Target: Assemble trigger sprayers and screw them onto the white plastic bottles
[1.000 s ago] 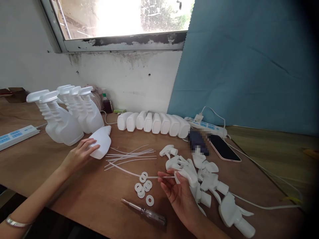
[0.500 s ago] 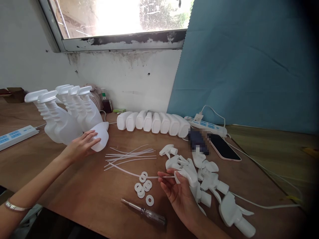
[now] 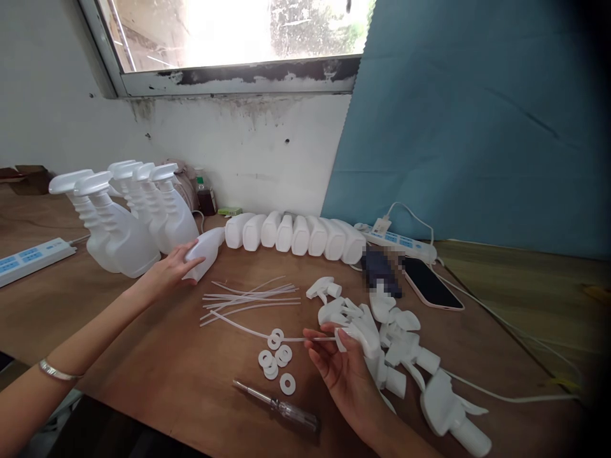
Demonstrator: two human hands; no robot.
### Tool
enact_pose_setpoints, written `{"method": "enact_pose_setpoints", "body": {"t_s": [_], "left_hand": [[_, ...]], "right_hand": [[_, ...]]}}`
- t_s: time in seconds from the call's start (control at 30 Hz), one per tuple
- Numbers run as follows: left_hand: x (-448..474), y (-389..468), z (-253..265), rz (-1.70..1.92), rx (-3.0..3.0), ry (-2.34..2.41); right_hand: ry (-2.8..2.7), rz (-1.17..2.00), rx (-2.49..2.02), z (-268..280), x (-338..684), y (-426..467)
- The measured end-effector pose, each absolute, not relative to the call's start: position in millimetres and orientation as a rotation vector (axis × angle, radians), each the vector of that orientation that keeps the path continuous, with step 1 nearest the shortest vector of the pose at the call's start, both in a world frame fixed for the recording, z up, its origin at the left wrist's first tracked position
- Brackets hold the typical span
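Observation:
My left hand (image 3: 172, 270) has its fingers around the base of a white plastic bottle (image 3: 205, 251), which lies on its side with the narrow end away from me. In my right hand (image 3: 351, 375) is a white trigger spray head (image 3: 359, 334), pinched between thumb and fingers. A thin clear dip tube (image 3: 255, 333) runs left from that head across the table. Loose dip tubes (image 3: 252, 296) lie between the hands, with several white ring washers (image 3: 287, 383) closer to me. More trigger spray heads (image 3: 401, 346) are heaped beside my right hand.
Assembled spray bottles (image 3: 126, 242) stand at the left. A row of white bottles (image 3: 300, 235) lies along the wall. Nearby are a screwdriver (image 3: 281, 407), a phone (image 3: 433, 283), power strips (image 3: 35, 257) and a small dark bottle (image 3: 206, 198). A white cable (image 3: 515, 399) crosses the right side.
My left hand has shifted a little right and turned the bottle, which now points toward the row with its base nearer me. My right hand and the spray head have hardly moved.

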State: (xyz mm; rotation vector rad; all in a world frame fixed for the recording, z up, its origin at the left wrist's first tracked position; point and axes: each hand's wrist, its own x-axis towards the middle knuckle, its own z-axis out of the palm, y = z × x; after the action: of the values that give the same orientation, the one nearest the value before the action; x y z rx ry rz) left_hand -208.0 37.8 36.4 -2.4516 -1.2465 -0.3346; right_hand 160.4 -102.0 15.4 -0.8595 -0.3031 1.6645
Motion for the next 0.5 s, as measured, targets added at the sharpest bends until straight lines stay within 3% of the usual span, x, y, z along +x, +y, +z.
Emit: {"method": "enact_pose_setpoints", "body": {"t_s": [0.5], "left_hand": [[-185.2,115.2,30.7,-0.776,-2.605,-1.494]], "right_hand": [[-0.312,1.664,-0.867,13.3,162.3,-101.6]]}}
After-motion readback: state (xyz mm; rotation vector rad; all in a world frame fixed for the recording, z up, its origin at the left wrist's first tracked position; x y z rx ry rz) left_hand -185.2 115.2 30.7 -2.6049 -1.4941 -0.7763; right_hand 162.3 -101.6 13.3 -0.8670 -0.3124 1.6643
